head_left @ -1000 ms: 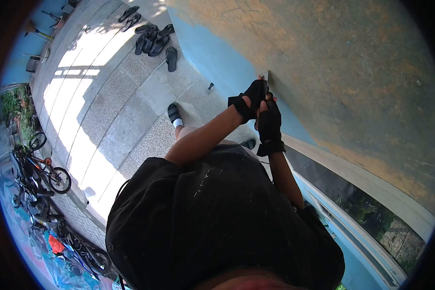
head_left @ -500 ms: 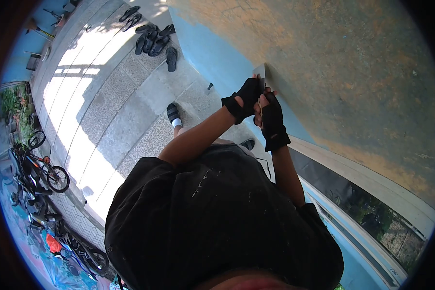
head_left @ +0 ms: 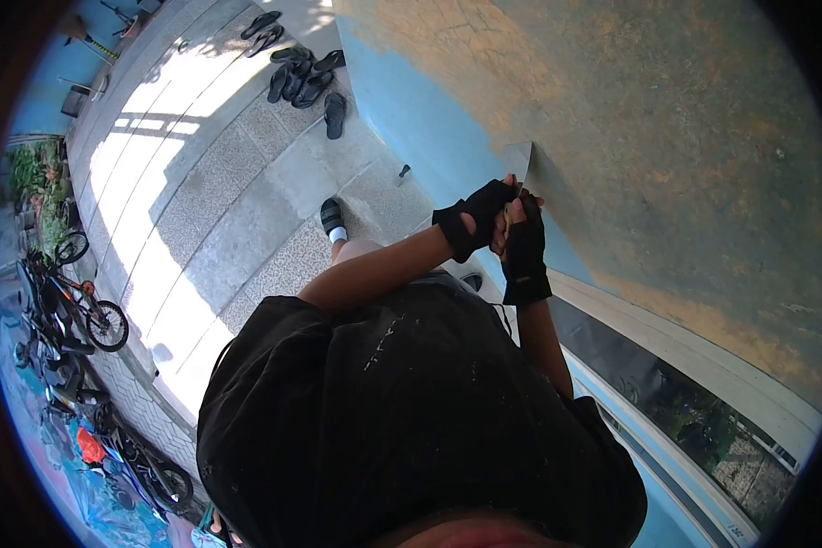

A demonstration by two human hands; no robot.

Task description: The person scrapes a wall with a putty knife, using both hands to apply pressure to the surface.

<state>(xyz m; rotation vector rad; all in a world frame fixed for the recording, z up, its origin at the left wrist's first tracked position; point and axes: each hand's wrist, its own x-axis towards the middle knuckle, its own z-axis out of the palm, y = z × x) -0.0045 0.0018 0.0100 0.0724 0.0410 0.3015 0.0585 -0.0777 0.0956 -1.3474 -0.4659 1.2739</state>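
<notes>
A scraper (head_left: 518,159) with a wide, flat metal blade is held up to the wall (head_left: 630,164), its blade edge at the border between blue paint and a mottled brown-grey surface. My left hand (head_left: 480,216), in a black fingerless glove, closes around the scraper near the base of the blade. Just below, my right hand (head_left: 526,245), gloved the same way, is wrapped around the handle. The fingers cover most of the handle.
Several black sandals (head_left: 303,82) lie on the paved floor (head_left: 237,219) near the wall corner. A small dark object (head_left: 404,171) is on the floor. A window ledge (head_left: 685,352) runs along the right. Bicycles (head_left: 107,325) and motorbikes stand far left.
Both hands have shifted toward my body and slightly right along the wall, with the scraper still in them. More of the blade shows now.
</notes>
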